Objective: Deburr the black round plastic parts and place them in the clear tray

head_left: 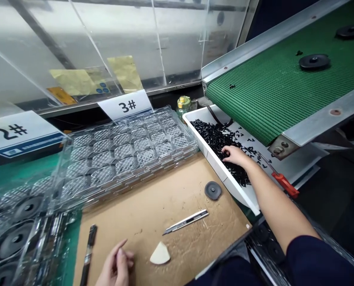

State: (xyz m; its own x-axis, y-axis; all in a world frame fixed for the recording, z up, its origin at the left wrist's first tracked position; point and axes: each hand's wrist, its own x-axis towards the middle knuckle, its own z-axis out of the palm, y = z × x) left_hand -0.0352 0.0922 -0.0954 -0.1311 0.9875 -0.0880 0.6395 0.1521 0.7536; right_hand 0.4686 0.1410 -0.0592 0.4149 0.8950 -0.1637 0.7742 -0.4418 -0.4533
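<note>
Green conveyor belt [263, 95] slopes in from upper right, its low end over a white tray [239, 196]. Small black parts [208, 133] inside the tray: thin, shiny, heaped along the left, scattered rightward. Right hand [233, 155] at the pile, arm extended, fingers bent narrow; can't tell if one is pinched. Left hand [117, 264] low over brown cardboard [129, 214], loosely curled, contents unclear. Dark disc [213, 190], utility knife [186, 222], pale wedge [160, 254], black marker [89, 254] on cardboard; clear molded trays [135, 174] behind.
</note>
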